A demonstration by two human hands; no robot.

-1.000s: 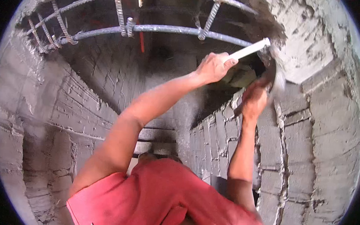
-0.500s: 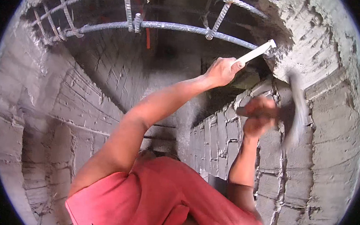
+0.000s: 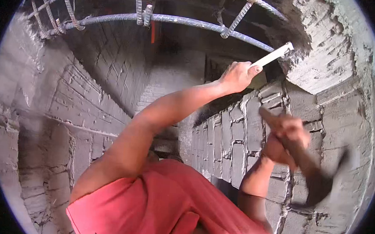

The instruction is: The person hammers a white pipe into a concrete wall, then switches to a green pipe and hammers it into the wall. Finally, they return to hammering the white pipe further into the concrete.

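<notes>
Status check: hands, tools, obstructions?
Left hand gripping white bar, far end by rough concrete. Right hand gripping hammer, blurred head apart from bar. Rebar near bar's far end; contact unclear.

fisheye bend, black corners | right hand (image 3: 287,138), hammer (image 3: 319,186) motion-blurred | dim behind rebar (image 3: 180,20)

The left hand (image 3: 240,76) holds a long white stick (image 3: 272,55), slanting up to the right; its tip is right by the rough grey edge (image 3: 323,67), but I can't tell if they touch; the right hand (image 3: 286,133) grips a hammer (image 3: 305,163) by its handle; the hammer's head is low, blurry and well apart from the stick; bumpy metal bars (image 3: 180,20) cross the top; a brick wall (image 3: 240,129) is behind the right arm; the shirt (image 3: 156,201) is red.
</notes>
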